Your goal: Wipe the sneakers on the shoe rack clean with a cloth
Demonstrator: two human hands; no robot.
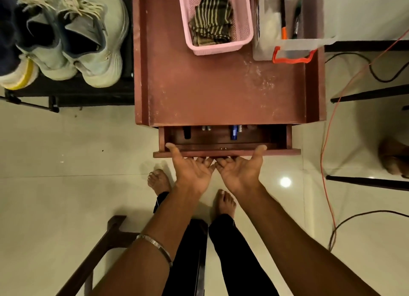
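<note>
A pale, glossy tiled floor runs under a reddish-brown wooden side table with raised side edges, seen from straight above. Its shallow drawer stands pulled partway out, showing a few small items inside, among them a blue tube and a dark one.

Both hands reach palm-up to the drawer's front panel. The left hand has its thumb laid over the top edge of the panel and its fingers curled beneath it; the right hand mirrors it, thumb on the top edge and fingers tucked under. The two sets of fingertips nearly meet below the middle of the panel. A thin silver bangle circles the left forearm. Two bare feet stand on the tiles below the hands.

On the tabletop, at the far end, a pink perforated plastic basket holds a crumpled dark cloth with pale yellow stripes. Just beside it on the right sits a clear plastic box with an orange handle, with pens inside.

To the left of the table, a pair of pale grey-green lace-up sneakers sits on the top of a low black shoe rack, heels toward the viewer, side by side and touching. An orange cable trails across the floor on the right.
</note>
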